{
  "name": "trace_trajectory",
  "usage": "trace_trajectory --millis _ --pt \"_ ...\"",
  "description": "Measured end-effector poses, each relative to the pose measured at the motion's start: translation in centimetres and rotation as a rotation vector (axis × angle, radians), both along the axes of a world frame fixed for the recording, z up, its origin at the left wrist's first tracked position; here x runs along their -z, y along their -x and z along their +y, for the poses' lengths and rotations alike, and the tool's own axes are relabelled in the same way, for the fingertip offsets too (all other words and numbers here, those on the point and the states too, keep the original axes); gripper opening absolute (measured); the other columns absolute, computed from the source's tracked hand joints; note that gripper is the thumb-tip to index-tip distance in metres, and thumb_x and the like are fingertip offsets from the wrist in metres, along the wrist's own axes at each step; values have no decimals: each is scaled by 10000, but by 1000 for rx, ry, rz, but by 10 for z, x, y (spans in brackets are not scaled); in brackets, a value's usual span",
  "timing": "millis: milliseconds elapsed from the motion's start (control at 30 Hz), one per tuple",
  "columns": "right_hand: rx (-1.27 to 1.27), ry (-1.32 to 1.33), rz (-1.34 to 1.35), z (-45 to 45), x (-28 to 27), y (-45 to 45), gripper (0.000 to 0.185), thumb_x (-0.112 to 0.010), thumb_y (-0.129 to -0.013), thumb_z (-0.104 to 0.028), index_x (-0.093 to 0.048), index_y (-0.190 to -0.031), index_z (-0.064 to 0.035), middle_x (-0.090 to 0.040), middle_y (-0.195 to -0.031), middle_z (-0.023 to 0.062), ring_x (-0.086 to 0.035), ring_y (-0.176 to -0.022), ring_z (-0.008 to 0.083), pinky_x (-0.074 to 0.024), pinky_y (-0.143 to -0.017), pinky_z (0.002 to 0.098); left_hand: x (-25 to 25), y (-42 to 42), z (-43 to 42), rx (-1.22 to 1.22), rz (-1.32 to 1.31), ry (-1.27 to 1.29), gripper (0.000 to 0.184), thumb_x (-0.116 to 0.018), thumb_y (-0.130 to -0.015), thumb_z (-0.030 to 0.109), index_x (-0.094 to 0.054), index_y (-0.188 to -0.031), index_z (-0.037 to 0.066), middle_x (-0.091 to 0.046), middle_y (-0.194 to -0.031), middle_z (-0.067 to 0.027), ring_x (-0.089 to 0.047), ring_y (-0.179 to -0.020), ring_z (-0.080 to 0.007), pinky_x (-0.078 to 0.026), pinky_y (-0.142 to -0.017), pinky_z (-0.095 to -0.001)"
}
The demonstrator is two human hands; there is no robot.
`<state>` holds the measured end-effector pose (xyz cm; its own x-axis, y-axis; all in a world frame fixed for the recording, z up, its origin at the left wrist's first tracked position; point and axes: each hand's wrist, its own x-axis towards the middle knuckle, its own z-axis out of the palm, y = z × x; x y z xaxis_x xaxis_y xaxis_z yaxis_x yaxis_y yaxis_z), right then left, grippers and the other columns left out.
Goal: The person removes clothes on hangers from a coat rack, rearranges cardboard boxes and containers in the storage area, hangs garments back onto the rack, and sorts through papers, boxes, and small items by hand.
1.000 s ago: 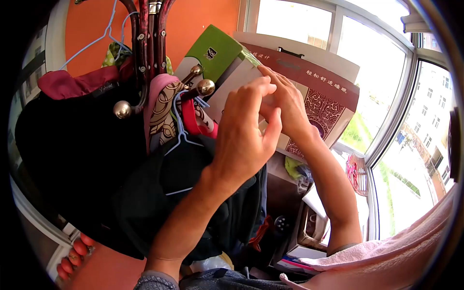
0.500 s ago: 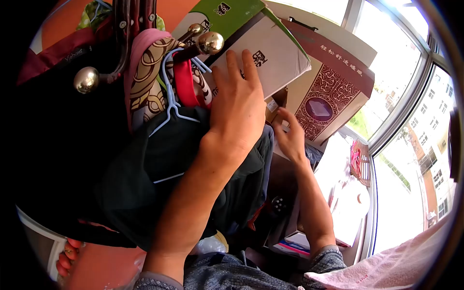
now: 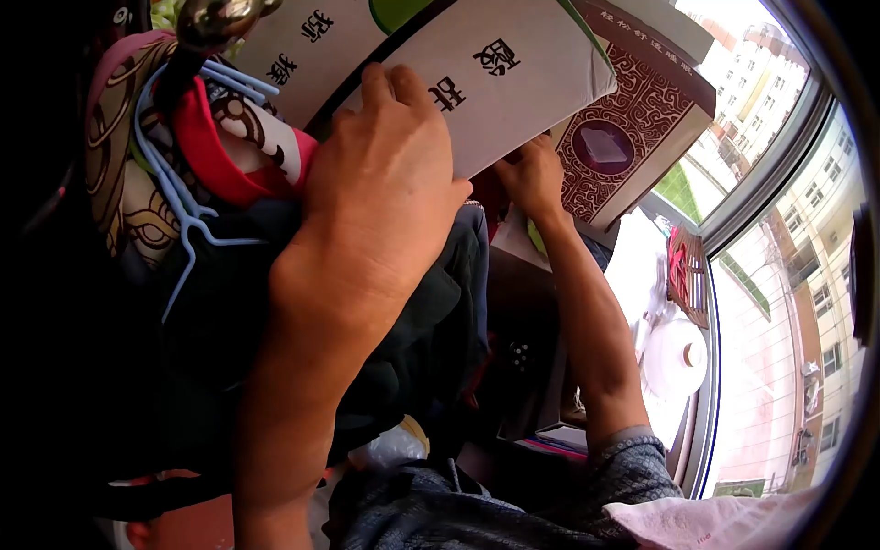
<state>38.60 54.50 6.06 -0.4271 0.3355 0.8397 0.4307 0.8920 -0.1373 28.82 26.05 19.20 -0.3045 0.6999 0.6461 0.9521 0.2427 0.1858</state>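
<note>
My left hand (image 3: 390,174) holds the lower left of a white and green cardboard box (image 3: 541,92) printed with dark characters. Its fingers bend against the box face, and the thumb sticks out by the lower corner. Below the box's lower edge, my right hand (image 3: 533,179) reaches in with curled fingers. The fingertips are partly hidden there, so what they hold cannot be made out. Left of my left hand hang a light blue hanger (image 3: 188,215), a red band (image 3: 206,156) and a patterned cloth (image 3: 151,225). Dark clothes (image 3: 403,339) hang under my left forearm.
A maroon and cream box (image 3: 632,137) with a swirl pattern stands behind my right hand, beside the window (image 3: 761,275). A metal knob (image 3: 215,20) juts out at the upper left. A wicker item (image 3: 687,275) and a white roll (image 3: 674,357) lie on the sill. A pink towel (image 3: 715,522) is at lower right.
The view has moved closer to the box. My left hand's fingers have bent more against it. My right hand has moved up to the box's lower edge, and its fingers have curled in.
</note>
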Motion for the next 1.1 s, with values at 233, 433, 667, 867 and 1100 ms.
trace_trajectory --millis 233,433,667,867,1100 --pt "21 322 -272 35 -2 -37 468 -736 -813 -317 -688 -1194 -49 -682 -1225 226 -627 -1157 440 -521 -948 479 15 -9 1 -12 -21 178 556 -880 -763 208 -584 -1081 -139 -675 -1036 -340 -667 -1014 -497 -558 -896 -514" --pt "-270 82 17 1 23 -43 490 -690 -862 -200 -627 -1313 -19 -590 -1379 239 -509 -1323 448 -415 -1101 503 -10 4 -11 42 -6 322 538 -889 -744 206 -623 -1077 -122 -676 -1025 -356 -678 -1029 -473 -561 -890 -509" --pt "-147 283 90 -38 -5 -29 433 -688 -859 -191 -656 -1263 -37 -660 -1262 230 -622 -1169 442 -527 -949 473 -21 -41 -18 164 129 -65 1119 -908 -737 264 -220 -1565 -39 -450 -1458 -329 -629 -1143 -455 -568 -959 -460" --pt "-95 159 59 -37 -3 -27 276 -754 -838 -174 -754 -1077 -37 -698 -1229 157 -588 -1252 359 -489 -1050 448 -32 -43 21 -67 334 -86 967 -869 -757 304 -368 -1575 181 -363 -1579 -198 -551 -1213 -381 -654 -720 -330" --pt "-95 133 -25 -32 -6 -31 287 -782 -868 -266 -768 -1065 -56 -713 -1204 139 -610 -1223 350 -509 -1021 442 -21 -36 -4 30 250 -44 700 -928 -698 247 -572 -1279 89 -518 -1344 -147 -573 -1125 -377 -607 -875 -419"
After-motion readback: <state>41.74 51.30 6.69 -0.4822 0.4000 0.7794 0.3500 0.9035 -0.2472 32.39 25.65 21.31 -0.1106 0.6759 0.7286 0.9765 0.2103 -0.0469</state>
